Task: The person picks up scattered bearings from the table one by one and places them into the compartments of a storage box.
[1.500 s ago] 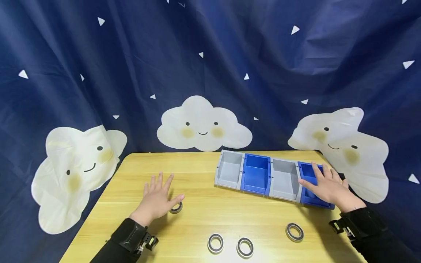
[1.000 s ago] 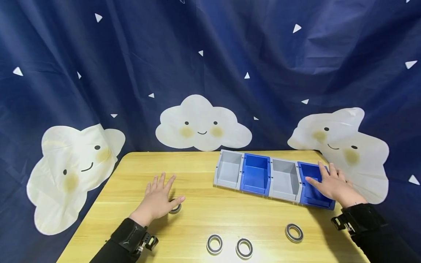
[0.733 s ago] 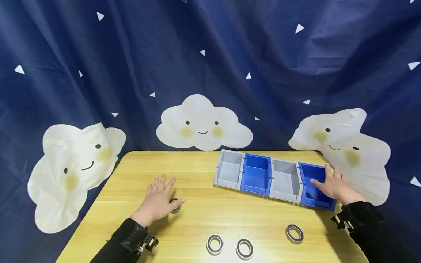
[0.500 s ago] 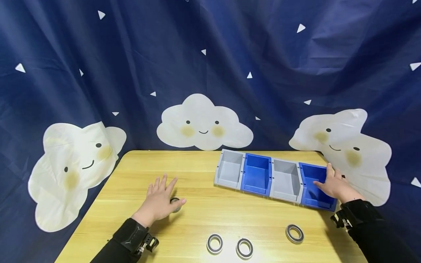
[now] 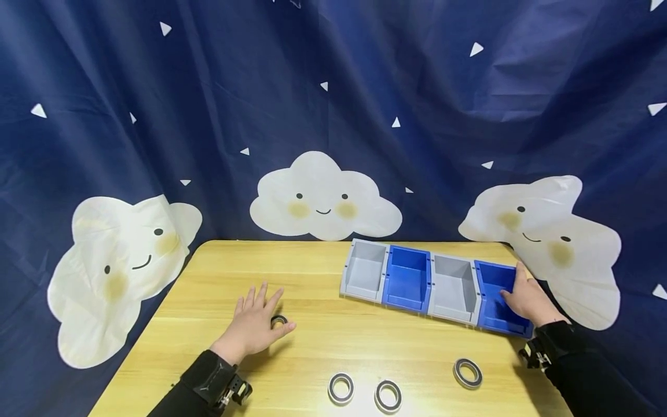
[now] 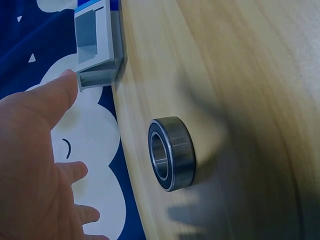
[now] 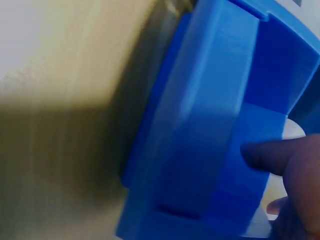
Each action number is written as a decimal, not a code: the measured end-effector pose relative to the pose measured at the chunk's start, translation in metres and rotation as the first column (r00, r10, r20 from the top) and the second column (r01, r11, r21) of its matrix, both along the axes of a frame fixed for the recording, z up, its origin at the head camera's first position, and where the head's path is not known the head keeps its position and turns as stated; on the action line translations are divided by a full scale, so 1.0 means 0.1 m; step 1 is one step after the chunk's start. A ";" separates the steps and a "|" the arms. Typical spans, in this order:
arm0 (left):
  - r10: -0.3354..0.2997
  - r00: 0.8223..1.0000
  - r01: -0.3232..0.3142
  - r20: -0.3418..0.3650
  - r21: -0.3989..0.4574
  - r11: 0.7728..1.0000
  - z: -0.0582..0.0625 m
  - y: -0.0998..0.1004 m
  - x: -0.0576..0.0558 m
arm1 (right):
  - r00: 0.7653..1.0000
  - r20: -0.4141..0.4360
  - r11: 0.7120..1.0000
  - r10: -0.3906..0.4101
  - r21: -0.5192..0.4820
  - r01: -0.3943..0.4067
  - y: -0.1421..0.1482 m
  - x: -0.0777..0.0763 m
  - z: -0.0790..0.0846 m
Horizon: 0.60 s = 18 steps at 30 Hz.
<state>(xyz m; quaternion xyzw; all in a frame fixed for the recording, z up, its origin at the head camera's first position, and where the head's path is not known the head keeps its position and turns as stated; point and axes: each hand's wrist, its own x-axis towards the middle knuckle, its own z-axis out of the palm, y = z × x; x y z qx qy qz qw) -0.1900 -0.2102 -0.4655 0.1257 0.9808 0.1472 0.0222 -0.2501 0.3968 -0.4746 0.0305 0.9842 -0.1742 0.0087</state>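
My left hand (image 5: 250, 330) is held over the table with its fingers spread, beside and partly above a ball bearing (image 5: 279, 320). In the left wrist view that bearing (image 6: 172, 153) stands on its edge with a dark seal ring, and the hand (image 6: 35, 165) does not touch it. My right hand (image 5: 534, 301) is at the right end of a row of joined bins, gripping the end wall of the right blue bin (image 5: 492, 307). In the right wrist view the thumb (image 7: 265, 155) is on the inner side of the blue bin (image 7: 200, 125), with fingers beyond the wall.
Left of that bin, joined in one row, are a grey bin (image 5: 453, 288), a blue bin (image 5: 407, 278) and another grey bin (image 5: 366, 269). Three more bearings lie flat near the front: one bearing (image 5: 333, 389), a second bearing (image 5: 380, 397) and a third bearing (image 5: 458, 373). A dark blue cloud-print curtain (image 5: 323, 75) hangs behind.
My right hand has moved from spread over the right blue bin to its outer wall, its fingers drawn together round it. The left hand stays nearly in place; the bins have not visibly moved.
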 end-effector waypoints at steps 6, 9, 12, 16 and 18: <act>0.007 1.000 -0.007 0.025 -0.023 1.000 -0.03 -0.01 0.01 | 0.994 -0.104 0.998 0.033 0.048 -0.028 0.04 0.03 -0.07; 0.014 0.999 -0.013 0.029 -0.035 0.999 -0.03 0.00 0.01 | 0.984 -0.168 0.997 0.061 0.051 -0.053 0.07 0.02 -0.12; 0.015 0.999 -0.014 0.033 -0.038 0.999 -0.03 0.00 0.01 | 0.974 -0.214 0.996 0.077 0.051 -0.068 0.09 0.02 -0.16; 0.013 0.999 -0.012 0.036 -0.028 1.000 -0.03 0.00 0.01 | 0.972 -0.220 0.996 0.083 0.059 -0.072 0.10 0.03 -0.19; 0.009 0.999 -0.009 0.032 -0.018 1.000 -0.04 0.01 0.02 | 0.975 -0.204 0.996 0.084 0.059 -0.073 0.10 0.02 -0.19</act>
